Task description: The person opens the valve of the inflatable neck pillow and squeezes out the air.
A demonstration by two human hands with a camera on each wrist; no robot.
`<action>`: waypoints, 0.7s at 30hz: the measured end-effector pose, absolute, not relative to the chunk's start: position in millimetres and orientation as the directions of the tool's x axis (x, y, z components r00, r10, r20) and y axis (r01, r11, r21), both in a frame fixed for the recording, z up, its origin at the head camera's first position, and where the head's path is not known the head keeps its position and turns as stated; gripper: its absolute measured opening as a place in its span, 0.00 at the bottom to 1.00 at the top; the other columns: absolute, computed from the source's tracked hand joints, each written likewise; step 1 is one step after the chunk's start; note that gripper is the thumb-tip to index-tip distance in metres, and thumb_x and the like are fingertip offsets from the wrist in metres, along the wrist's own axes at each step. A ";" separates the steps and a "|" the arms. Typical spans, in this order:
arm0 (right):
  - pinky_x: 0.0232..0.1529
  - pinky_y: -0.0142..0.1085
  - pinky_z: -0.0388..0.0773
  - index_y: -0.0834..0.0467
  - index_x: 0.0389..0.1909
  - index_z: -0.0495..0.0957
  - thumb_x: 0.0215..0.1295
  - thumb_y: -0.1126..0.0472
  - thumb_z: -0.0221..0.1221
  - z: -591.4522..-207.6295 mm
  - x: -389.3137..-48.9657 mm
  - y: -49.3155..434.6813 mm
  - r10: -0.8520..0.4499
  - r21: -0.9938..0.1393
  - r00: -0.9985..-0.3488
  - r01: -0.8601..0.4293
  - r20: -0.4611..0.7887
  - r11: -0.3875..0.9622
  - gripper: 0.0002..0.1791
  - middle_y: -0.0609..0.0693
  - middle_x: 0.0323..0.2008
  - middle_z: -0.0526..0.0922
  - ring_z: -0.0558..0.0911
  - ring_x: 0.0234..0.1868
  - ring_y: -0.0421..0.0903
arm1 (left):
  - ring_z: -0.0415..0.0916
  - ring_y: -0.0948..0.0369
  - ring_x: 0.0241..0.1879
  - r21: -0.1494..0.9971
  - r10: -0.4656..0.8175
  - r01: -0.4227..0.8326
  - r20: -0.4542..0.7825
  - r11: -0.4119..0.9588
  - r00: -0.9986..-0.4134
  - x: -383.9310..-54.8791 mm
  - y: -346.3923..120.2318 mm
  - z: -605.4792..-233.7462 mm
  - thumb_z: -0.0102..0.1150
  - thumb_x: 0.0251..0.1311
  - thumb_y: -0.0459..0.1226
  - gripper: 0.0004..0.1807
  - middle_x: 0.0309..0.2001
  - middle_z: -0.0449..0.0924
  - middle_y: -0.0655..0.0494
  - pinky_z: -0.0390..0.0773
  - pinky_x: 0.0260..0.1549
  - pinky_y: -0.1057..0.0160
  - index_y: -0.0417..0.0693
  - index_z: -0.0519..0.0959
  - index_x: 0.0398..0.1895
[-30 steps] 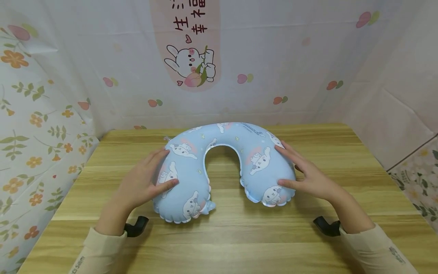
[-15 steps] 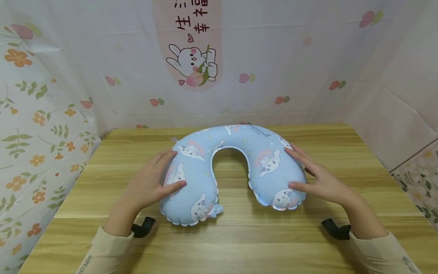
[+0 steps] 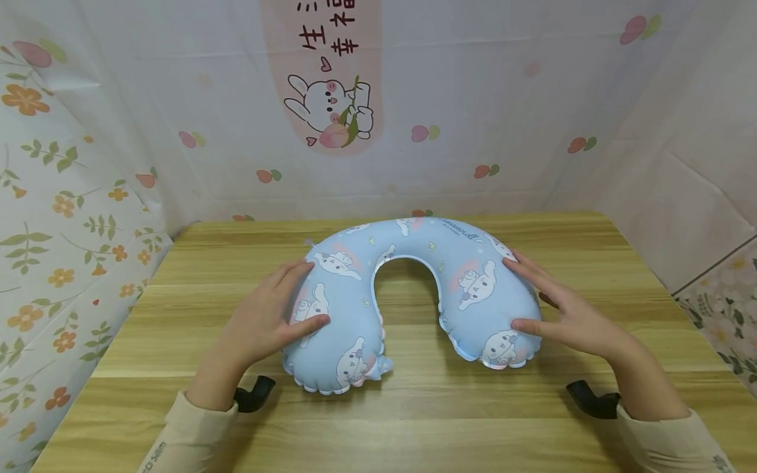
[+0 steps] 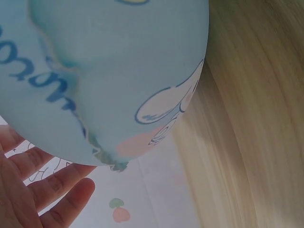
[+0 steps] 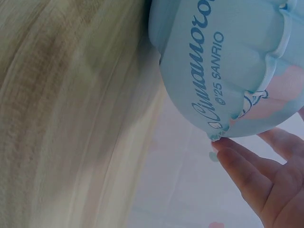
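A light blue inflatable U-shaped neck pillow (image 3: 343, 309) with white cartoon puppies lies across the middle of the head view, its opening toward me. My left hand (image 3: 278, 312) grips its left arm from outside, thumb on the upper face and fingers along the outer side. On the opposite arm my right hand (image 3: 570, 312) holds it the same way. In the left wrist view, spread fingers (image 4: 59, 190) lie along the pillow's rounded edge. The right wrist view shows fingertips (image 5: 225, 147) at the crimped seam, near printed blue lettering. A small blue valve tab sticks out at the left end.
The wood-grain table (image 3: 414, 420) lies under the pillow. Behind it hangs a pale printed curtain (image 3: 473, 85), with a flowered cloth (image 3: 77, 217) at the left. Black curved pieces (image 3: 254, 394) project beside both wrists.
Both hands have moved the neck pillow to the right and slightly nearer to me, keeping their places on its two arms.
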State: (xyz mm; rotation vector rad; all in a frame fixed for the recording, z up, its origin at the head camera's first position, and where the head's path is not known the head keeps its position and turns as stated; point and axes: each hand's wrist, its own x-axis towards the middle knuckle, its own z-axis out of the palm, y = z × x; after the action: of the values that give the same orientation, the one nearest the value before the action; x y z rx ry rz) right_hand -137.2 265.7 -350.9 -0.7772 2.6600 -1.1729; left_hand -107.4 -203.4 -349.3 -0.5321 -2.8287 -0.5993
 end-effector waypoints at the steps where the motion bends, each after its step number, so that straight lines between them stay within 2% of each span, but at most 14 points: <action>1: 0.58 0.77 0.58 0.39 0.78 0.51 0.61 0.61 0.68 -350.8 -137.1 266.0 -0.508 -0.721 -0.857 -0.405 0.085 0.562 0.50 0.39 0.81 0.42 0.45 0.80 0.40 | 0.67 0.44 0.69 0.351 0.301 0.382 0.264 0.855 -0.916 -107.2 -203.1 -349.7 0.65 0.53 0.62 0.48 0.72 0.65 0.45 0.72 0.61 0.38 0.50 0.63 0.73; 9: 0.57 0.77 0.59 0.40 0.78 0.51 0.60 0.61 0.69 -345.2 -136.4 265.8 -0.521 -0.714 -0.849 -0.417 0.085 0.563 0.50 0.39 0.80 0.42 0.44 0.80 0.42 | 0.67 0.43 0.69 0.343 0.276 0.354 0.256 0.870 -0.926 -106.7 -200.2 -349.3 0.65 0.53 0.64 0.49 0.72 0.65 0.44 0.74 0.58 0.38 0.52 0.62 0.74; 14: 0.57 0.76 0.60 0.40 0.78 0.53 0.60 0.61 0.69 -341.2 -135.9 265.5 -0.524 -0.699 -0.847 -0.429 0.091 0.572 0.49 0.41 0.81 0.44 0.45 0.79 0.37 | 0.68 0.43 0.68 0.340 0.274 0.351 0.254 0.872 -0.928 -106.0 -200.5 -349.1 0.65 0.53 0.63 0.49 0.72 0.66 0.44 0.75 0.57 0.38 0.51 0.62 0.74; 21: 0.60 0.77 0.55 0.43 0.76 0.59 0.61 0.62 0.68 -329.4 -142.6 261.9 -0.545 -0.682 -0.830 -0.465 0.115 0.564 0.44 0.48 0.80 0.49 0.47 0.78 0.31 | 0.67 0.44 0.69 0.353 0.276 0.356 0.257 0.865 -0.926 -106.0 -201.7 -350.5 0.65 0.53 0.63 0.49 0.73 0.65 0.45 0.74 0.59 0.38 0.52 0.62 0.74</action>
State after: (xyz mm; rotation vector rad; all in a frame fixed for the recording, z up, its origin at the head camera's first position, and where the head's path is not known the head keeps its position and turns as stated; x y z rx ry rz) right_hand -142.6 261.9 -329.4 -0.8693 2.6813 -1.1204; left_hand -106.0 -201.7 -350.5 -0.4858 -2.8408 -0.5941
